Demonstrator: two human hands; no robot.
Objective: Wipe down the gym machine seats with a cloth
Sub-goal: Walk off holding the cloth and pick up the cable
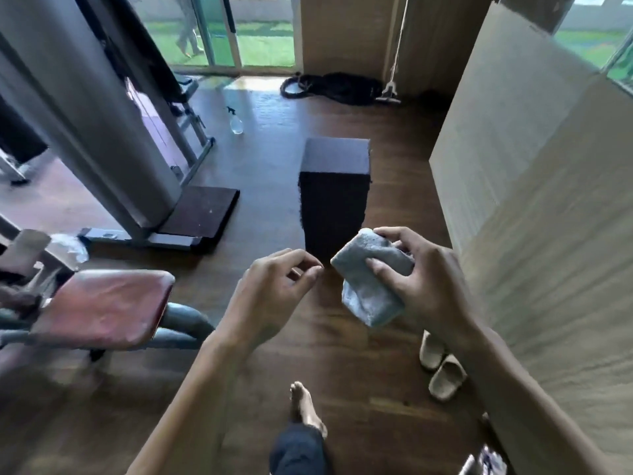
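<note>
A folded grey cloth [370, 279] is held in my right hand [428, 279] at mid-frame, above the wooden floor. My left hand [270, 296] hovers just left of the cloth, fingers loosely curled and holding nothing. A worn red padded seat [106, 306] of a gym machine sits at the lower left, about a hand's width left of my left hand. Further back on the left another machine stands, with a dark backrest [144, 49] on a grey frame [85, 108].
A black block [334, 186] stands on the floor straight ahead. A spray bottle [235, 121] stands on the floor further back. Large cardboard panels [534, 173] fill the right side. Pale slippers [442, 365] lie near my bare foot [305, 406]. A person's legs are visible walking outside, beyond the glass doors.
</note>
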